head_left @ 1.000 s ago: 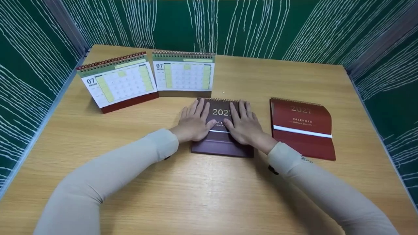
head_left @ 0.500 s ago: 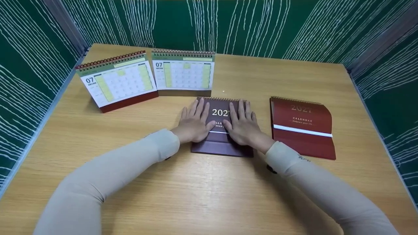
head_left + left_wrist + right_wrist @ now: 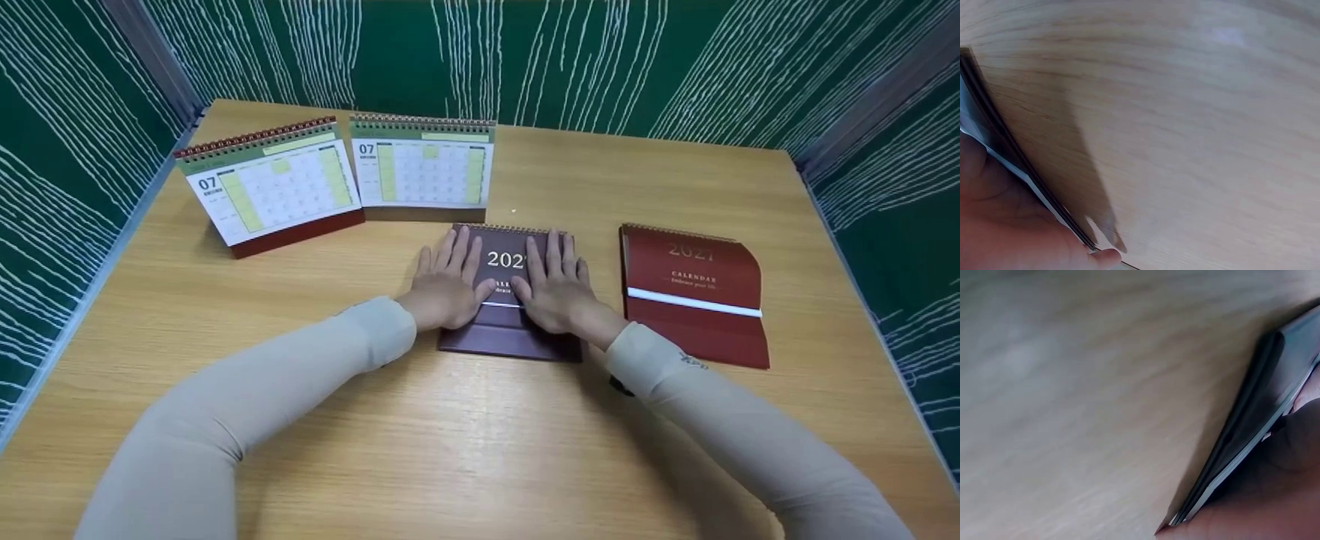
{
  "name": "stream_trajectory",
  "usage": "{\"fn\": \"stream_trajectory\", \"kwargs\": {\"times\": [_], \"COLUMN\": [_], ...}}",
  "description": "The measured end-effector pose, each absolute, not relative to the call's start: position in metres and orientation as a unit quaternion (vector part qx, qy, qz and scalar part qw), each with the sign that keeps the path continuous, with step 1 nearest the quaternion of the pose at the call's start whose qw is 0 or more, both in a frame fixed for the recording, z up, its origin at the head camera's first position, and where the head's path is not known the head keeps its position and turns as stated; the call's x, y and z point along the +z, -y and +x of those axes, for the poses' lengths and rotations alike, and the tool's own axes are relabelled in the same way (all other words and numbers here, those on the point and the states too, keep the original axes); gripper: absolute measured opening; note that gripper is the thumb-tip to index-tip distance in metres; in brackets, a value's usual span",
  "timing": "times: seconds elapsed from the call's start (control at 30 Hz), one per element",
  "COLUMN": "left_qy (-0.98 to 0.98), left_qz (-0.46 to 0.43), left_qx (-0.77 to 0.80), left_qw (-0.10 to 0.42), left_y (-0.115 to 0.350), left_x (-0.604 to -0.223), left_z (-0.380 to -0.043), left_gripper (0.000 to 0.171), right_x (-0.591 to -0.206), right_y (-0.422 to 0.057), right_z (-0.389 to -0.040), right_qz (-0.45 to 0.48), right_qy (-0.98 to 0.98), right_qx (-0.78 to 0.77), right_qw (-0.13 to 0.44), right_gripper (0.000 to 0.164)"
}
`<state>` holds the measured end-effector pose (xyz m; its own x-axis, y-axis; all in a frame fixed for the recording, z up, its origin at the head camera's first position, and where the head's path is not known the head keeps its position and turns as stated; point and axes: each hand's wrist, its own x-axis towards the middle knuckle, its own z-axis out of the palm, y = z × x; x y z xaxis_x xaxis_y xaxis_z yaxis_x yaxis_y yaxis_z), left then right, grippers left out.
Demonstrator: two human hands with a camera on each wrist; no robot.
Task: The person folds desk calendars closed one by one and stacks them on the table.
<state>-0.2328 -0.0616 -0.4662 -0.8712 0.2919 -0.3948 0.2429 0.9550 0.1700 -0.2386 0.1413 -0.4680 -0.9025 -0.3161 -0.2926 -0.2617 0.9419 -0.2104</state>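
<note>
The purple calendar (image 3: 502, 315) lies on the wooden table (image 3: 465, 450), its spiral edge on the far side and its flap edge protruding near, past both hands. Room is tightest at its far left corner, just beside the base of a standing calendar (image 3: 424, 172); a second standing calendar (image 3: 277, 195) sits farther left. To the right, a strip of wood separates it from the red calendar (image 3: 694, 330), which lies with a white band across it; on the near side, wood stretches broadly between the sleeves (image 3: 367, 334). The left hand (image 3: 444, 289) and right hand (image 3: 559, 289) rest palm down on the cover, fingers straight and slightly spread, fingertips close to the spiral. Only the head view shows the gold lettering, its last digit hidden by the right fingers. Each wrist view instead shows a side edge, pale layers against dark cover, with shadow on the wood alongside.
</note>
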Motion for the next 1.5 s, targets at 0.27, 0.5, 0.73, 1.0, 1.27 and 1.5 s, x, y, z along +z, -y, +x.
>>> {"fn": "stream_trajectory", "kwargs": {"times": [0.27, 0.5, 0.73, 1.0, 1.27, 1.5], "left_qy": [-0.965, -0.964, -0.96, -0.953, -0.948, -0.939], "left_qz": [0.135, 0.137, 0.132, 0.151, 0.189, 0.227], "left_qx": [0.054, 0.056, 0.059, 0.079, 0.089, 0.133], "left_qw": [0.217, 0.223, 0.24, 0.25, 0.239, 0.223], "left_y": [0.062, 0.063, 0.064, 0.067, 0.079, 0.092], "left_x": [-0.468, -0.467, -0.461, -0.446, -0.432, -0.428], "left_z": [-0.235, -0.236, -0.236, -0.233, -0.234, -0.242], "left_gripper": [0.08, 0.08, 0.079, 0.082, 0.086, 0.083], "right_x": [-0.475, -0.475, -0.472, -0.457, -0.427, -0.419], "right_y": [-0.142, -0.141, -0.142, -0.153, -0.167, -0.185], "right_z": [-0.244, -0.245, -0.248, -0.251, -0.248, -0.25], "right_qz": [-0.149, -0.147, -0.156, -0.172, -0.23, -0.27], "right_qy": [-0.971, -0.971, -0.964, -0.949, -0.93, -0.917], "right_qx": [-0.082, -0.075, -0.096, -0.119, -0.138, -0.155], "right_qw": [0.167, 0.174, 0.195, 0.238, 0.251, 0.251], "right_gripper": [0.077, 0.077, 0.078, 0.08, 0.073, 0.066]}}
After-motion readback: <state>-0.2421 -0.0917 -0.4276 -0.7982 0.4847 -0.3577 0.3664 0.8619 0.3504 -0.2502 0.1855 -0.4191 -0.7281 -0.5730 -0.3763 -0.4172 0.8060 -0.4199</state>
